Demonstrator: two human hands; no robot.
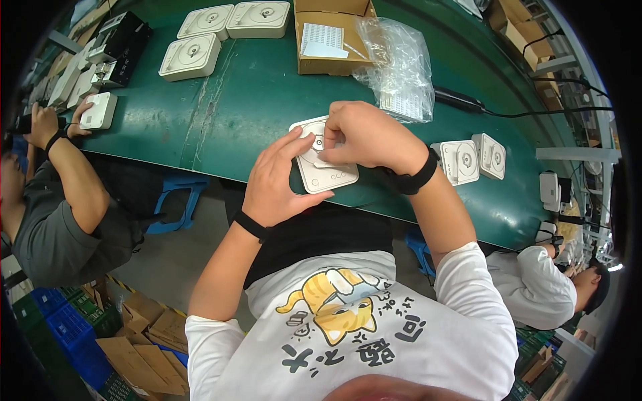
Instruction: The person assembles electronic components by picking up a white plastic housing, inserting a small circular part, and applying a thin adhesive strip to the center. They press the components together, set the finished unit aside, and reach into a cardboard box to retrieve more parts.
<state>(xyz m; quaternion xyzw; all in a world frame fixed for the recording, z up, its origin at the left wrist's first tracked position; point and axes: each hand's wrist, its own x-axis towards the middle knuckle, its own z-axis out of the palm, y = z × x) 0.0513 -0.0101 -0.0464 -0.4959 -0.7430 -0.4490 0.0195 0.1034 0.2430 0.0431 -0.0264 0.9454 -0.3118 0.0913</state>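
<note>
White shirt [428, 314] with dark lettering [376, 353], fingers [336, 156] on white device [328, 178]

Brown cardboard is showing dull and matt on the open box [321, 66], a paper sheet [322, 39] is lying flat and matt inside it, and just right of the box the clear plastic bag [404, 63] is glinting, glossy and crinkled! On the box's near side the off-white case [334, 178] is looking smooth, matt plastic, while left of the box the green tabletop [257, 87] is shining, scuffed and scratched.
</note>
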